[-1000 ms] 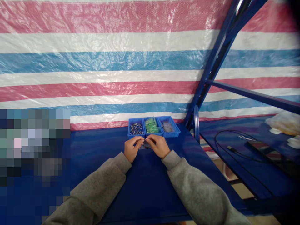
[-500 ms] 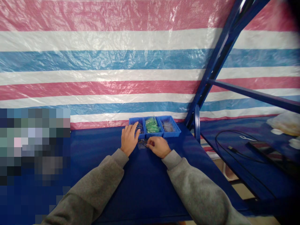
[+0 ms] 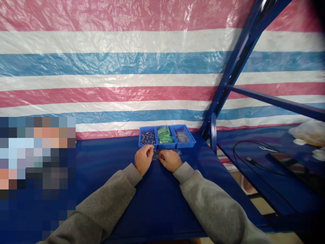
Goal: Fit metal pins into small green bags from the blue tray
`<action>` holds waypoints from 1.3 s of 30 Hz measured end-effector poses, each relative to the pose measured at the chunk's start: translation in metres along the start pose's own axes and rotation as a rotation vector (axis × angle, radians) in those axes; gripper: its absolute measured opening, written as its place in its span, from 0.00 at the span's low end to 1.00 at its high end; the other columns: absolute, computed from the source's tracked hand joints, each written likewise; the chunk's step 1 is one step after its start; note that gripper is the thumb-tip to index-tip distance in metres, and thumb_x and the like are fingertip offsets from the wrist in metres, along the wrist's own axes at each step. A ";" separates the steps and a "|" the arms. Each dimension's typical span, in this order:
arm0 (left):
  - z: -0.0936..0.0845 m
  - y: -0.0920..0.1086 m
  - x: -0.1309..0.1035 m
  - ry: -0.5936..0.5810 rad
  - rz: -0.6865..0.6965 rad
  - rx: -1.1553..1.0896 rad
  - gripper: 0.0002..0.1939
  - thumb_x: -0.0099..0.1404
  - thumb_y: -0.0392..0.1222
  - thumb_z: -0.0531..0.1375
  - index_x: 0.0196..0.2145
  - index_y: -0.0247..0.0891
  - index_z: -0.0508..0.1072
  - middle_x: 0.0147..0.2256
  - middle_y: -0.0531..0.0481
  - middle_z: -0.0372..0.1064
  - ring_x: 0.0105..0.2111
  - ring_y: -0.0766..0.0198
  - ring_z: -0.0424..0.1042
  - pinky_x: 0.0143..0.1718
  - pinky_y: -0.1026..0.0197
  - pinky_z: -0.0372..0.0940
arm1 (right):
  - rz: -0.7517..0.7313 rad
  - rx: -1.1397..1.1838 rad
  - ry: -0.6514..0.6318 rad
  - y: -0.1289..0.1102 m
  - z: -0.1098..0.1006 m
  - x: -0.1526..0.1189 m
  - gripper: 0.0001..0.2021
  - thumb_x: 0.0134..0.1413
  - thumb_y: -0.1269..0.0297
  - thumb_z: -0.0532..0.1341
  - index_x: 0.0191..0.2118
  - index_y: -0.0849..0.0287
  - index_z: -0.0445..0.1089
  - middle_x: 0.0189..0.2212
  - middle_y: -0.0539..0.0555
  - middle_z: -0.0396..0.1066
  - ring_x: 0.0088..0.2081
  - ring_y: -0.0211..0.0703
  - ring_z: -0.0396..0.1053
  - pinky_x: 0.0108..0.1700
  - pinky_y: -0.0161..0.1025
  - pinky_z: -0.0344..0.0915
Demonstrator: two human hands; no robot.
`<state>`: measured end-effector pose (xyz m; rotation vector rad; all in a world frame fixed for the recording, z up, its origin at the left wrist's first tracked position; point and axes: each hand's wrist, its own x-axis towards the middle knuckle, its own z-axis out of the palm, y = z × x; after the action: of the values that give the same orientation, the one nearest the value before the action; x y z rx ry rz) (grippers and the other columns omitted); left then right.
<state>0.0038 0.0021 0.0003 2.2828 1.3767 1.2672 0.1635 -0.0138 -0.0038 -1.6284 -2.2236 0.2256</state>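
My left hand [image 3: 144, 160] is closed, thumb and fingertips pinched together in front of the left bin. What its fingers hold, if anything, is too small to make out. Beside it my right hand [image 3: 171, 160] is curled, its fingertips pinching a small clear plastic bag [image 3: 156, 155] that lies on the table between both hands. Behind the hands three blue bins stand in a row. Small metal screws [image 3: 148, 138] fill the left bin, green packets [image 3: 164, 135] the middle one, and clear plastic bags [image 3: 182, 136] the right one.
The blue table [image 3: 154, 203] ends at a striped plastic sheet [image 3: 114, 95] behind. A blue metal frame post [image 3: 220, 91] rises at the right. On the neighbouring table lie a black cable [image 3: 235, 149] and a plastic bag [image 3: 311, 134]. A blurred-out area covers the left.
My left hand has drawn back from the screw bin toward me, its spread fingers now pinched beside the bag. My right hand has stayed nearly in place at the bag.
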 end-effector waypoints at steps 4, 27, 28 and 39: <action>-0.001 0.002 -0.002 -0.035 0.026 0.068 0.08 0.62 0.35 0.54 0.35 0.40 0.73 0.31 0.51 0.70 0.28 0.66 0.67 0.33 0.64 0.61 | -0.019 -0.024 -0.014 0.000 -0.002 -0.001 0.04 0.50 0.70 0.58 0.30 0.57 0.69 0.31 0.53 0.73 0.33 0.42 0.69 0.31 0.34 0.56; -0.009 0.016 0.000 -0.014 -0.064 -0.158 0.15 0.64 0.46 0.55 0.24 0.36 0.73 0.21 0.54 0.71 0.19 0.71 0.65 0.26 0.68 0.59 | -0.120 0.408 0.378 0.000 -0.012 -0.001 0.05 0.57 0.65 0.55 0.34 0.57 0.67 0.29 0.51 0.71 0.30 0.39 0.67 0.34 0.34 0.60; -0.009 0.015 0.000 -0.017 -0.061 -0.171 0.15 0.64 0.46 0.55 0.25 0.36 0.73 0.21 0.54 0.71 0.19 0.71 0.65 0.26 0.68 0.59 | -0.118 0.411 0.387 0.001 -0.012 -0.001 0.05 0.57 0.65 0.55 0.34 0.57 0.67 0.29 0.51 0.71 0.31 0.40 0.68 0.35 0.34 0.60; -0.005 0.006 -0.001 0.036 0.053 -0.192 0.11 0.63 0.45 0.55 0.33 0.36 0.73 0.30 0.50 0.72 0.24 0.69 0.66 0.28 0.66 0.61 | -0.104 0.390 0.414 0.001 -0.012 -0.001 0.08 0.59 0.62 0.54 0.34 0.58 0.67 0.29 0.52 0.71 0.30 0.41 0.68 0.34 0.35 0.62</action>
<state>0.0037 -0.0032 0.0058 2.1896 1.1563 1.3977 0.1690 -0.0152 0.0073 -1.2187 -1.8087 0.2495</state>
